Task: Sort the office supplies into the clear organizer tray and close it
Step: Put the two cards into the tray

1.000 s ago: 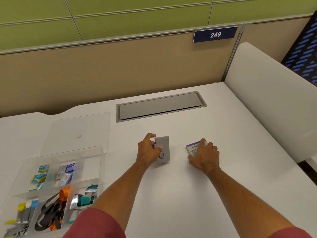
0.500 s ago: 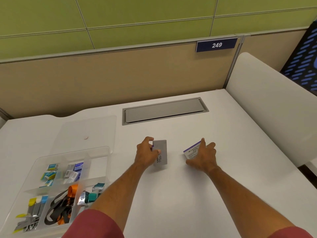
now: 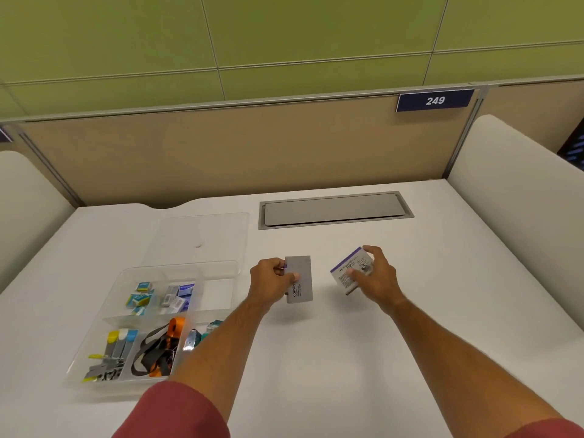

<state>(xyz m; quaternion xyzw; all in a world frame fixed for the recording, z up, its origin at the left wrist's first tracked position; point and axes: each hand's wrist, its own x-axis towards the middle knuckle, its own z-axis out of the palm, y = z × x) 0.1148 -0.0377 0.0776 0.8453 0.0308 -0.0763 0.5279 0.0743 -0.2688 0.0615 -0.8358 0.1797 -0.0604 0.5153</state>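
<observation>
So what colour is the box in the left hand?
Grey box, dark print along one side; head view shows it.

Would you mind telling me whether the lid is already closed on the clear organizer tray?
No, the lid lies flat on the desk behind the open organizer tray.

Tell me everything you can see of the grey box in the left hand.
The grey box is a flat, slim rectangular pack, cardboard by its look, matte grey with small dark print reading "camlin" along its left edge and a purple bit at its upper left corner. The left hand pinches its left edge, thumb on top. It is held roughly level, long side pointing away, over the white desk, right of the organizer tray.
</observation>
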